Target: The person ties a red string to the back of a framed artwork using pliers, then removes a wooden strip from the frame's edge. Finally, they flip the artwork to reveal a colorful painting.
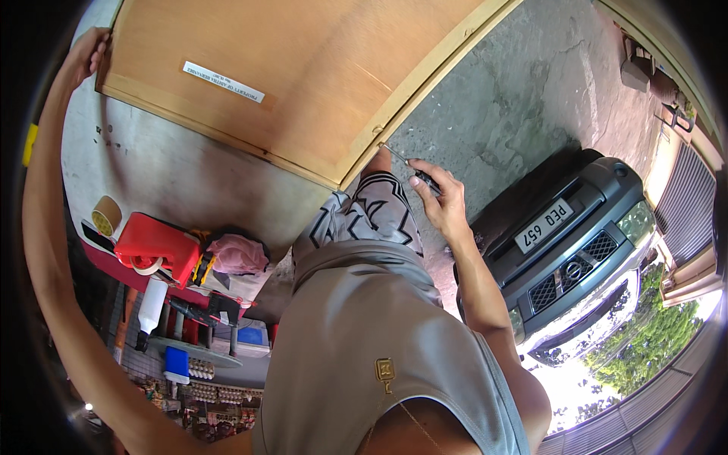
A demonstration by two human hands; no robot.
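Head view: I read the right grip (pixel 441 194) closed round the screwdriver (pixel 427 181), its shaft slanting up-left to the right edge of the framed plywood panel (pixel 296 64), the left grip (pixel 88 58) at its left edge, hold unclear

Across eleven o'clock stretched the tan, white-labelled wooden panel (pixel 296 98), broad and border-edged; and there, at one o'clock, the dark-handled screwdriver (pixel 425 180), slim shaft slanting toward ten, tip right at the panel's edge!
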